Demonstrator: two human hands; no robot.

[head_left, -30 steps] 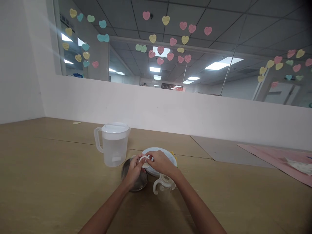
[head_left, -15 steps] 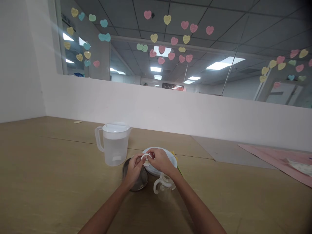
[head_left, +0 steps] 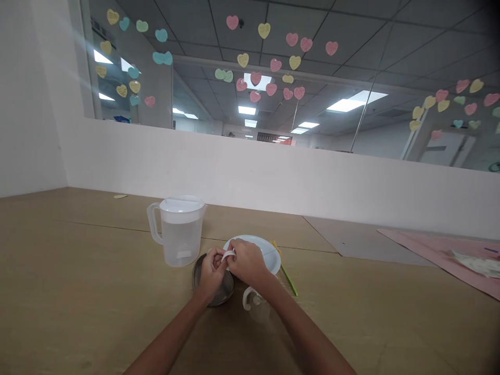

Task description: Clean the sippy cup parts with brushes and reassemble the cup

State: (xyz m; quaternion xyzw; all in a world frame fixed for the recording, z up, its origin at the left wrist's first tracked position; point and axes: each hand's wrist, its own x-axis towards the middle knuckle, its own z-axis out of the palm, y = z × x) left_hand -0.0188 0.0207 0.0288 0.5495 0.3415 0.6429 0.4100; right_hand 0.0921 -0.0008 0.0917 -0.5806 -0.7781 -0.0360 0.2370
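Both hands meet in front of me, fingers pinched around a white ring [head_left: 228, 254] that looks like a baby bottle's collar. My left hand [head_left: 211, 276] grips its left side above a round metal dish [head_left: 224, 297]. On the other side my right hand [head_left: 247, 263] closes over the ring, in front of a white plate [head_left: 273, 255]. The fingers hide much of the ring and whatever may be inside it. Below my right wrist stands a clear baby bottle [head_left: 260, 308] with white handles, partly covered by the forearm.
A translucent lidded pitcher [head_left: 182, 237] holding clear liquid stands left of the dish. A thin green stick [head_left: 289, 280] with a yellow end lies right of the plate. Farther right are a grey sheet [head_left: 359, 245] and a pink cloth [head_left: 422, 247]. The wall [head_left: 250, 177] bounds the table behind.
The ring has tilted and shows more edge-on, and my right hand covers more of it. My right forearm now hides more of the bottle, while more of the green stick shows.
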